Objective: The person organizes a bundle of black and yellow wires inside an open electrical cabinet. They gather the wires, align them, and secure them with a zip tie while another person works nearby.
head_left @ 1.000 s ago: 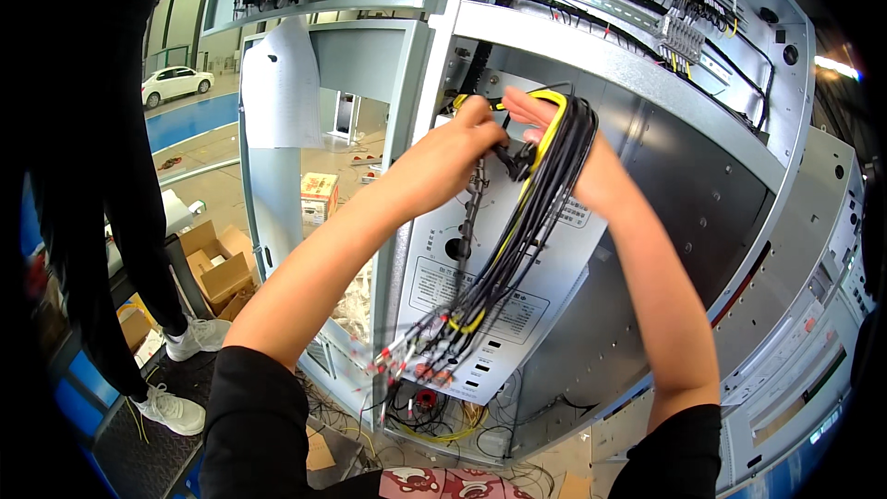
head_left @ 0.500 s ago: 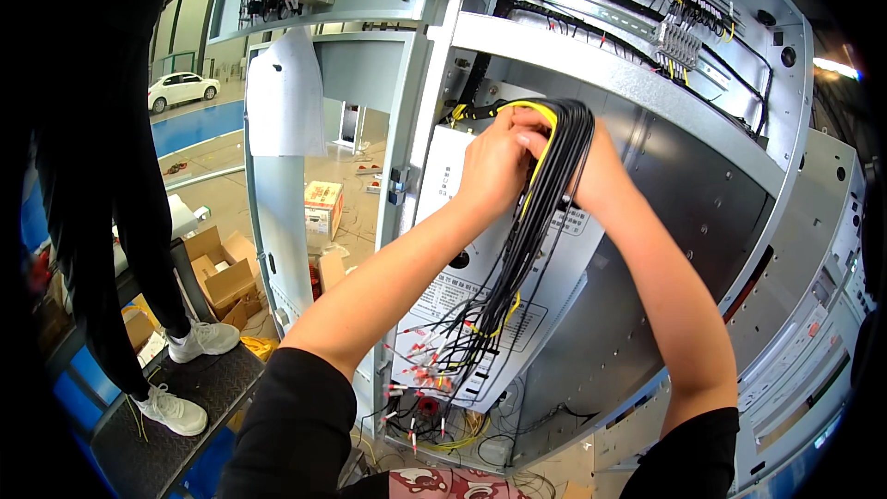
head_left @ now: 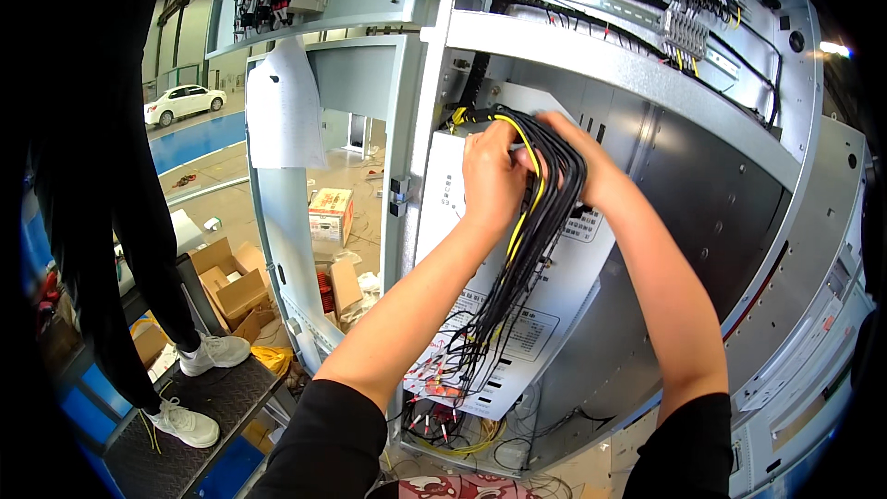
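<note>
A thick bundle of black wires (head_left: 554,199) with a yellow wire (head_left: 533,166) along its left edge bends over and hangs down. My left hand (head_left: 494,176) is closed on the bundle's left side, its fingertips tucked behind the yellow wire. From the right, my right hand (head_left: 591,162) grips the same bundle near the top of the bend, its fingers partly hidden behind the wires. Below, the loose wire ends (head_left: 434,383) fan out with red and white tips. Behind the bundle stands a white printed panel (head_left: 443,189) inside a metal cabinet (head_left: 610,65).
Above runs a wired compartment with a terminal block (head_left: 684,32). The cabinet's open door (head_left: 277,222) carries a hanging paper sheet (head_left: 282,111). At left a person (head_left: 120,222) stands on a black step (head_left: 199,407). Cardboard boxes (head_left: 231,286) lie beyond.
My hands and the bundle's bend have shifted slightly lower. The bundle has spread, its wires looser at the bend. My right fingers now show more over its top. The view has tilted a little.
</note>
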Tool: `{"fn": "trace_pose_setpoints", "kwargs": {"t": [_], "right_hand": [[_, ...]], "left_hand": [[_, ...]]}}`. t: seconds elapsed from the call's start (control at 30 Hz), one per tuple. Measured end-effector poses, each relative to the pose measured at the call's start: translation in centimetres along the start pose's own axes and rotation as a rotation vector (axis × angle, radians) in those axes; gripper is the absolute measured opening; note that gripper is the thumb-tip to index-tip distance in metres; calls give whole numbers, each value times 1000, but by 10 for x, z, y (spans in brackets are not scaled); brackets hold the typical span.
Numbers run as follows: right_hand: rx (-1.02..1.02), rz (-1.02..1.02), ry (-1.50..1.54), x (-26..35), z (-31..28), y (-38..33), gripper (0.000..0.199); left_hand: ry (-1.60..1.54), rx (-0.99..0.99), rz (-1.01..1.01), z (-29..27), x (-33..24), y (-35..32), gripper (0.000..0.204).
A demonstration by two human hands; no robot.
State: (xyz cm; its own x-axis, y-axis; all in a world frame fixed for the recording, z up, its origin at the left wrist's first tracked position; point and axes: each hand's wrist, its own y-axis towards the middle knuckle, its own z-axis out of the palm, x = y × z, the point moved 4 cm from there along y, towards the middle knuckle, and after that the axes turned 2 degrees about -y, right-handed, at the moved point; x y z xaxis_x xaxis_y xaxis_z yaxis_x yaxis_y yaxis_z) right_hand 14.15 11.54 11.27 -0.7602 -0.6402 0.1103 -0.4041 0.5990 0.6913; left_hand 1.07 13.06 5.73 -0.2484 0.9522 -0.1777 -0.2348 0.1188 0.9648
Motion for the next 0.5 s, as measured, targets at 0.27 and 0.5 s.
{"fn": "trace_pose_setpoints", "kwargs": {"t": [0.27, 0.5], "right_hand": [[-75, 352, 618, -11, 14, 44, 33], [-270, 90, 739, 2, 4, 44, 31]], "left_hand": [[-99, 272, 76, -36, 1, 2, 33], [202, 369, 369, -62, -21, -1, 23]]}}
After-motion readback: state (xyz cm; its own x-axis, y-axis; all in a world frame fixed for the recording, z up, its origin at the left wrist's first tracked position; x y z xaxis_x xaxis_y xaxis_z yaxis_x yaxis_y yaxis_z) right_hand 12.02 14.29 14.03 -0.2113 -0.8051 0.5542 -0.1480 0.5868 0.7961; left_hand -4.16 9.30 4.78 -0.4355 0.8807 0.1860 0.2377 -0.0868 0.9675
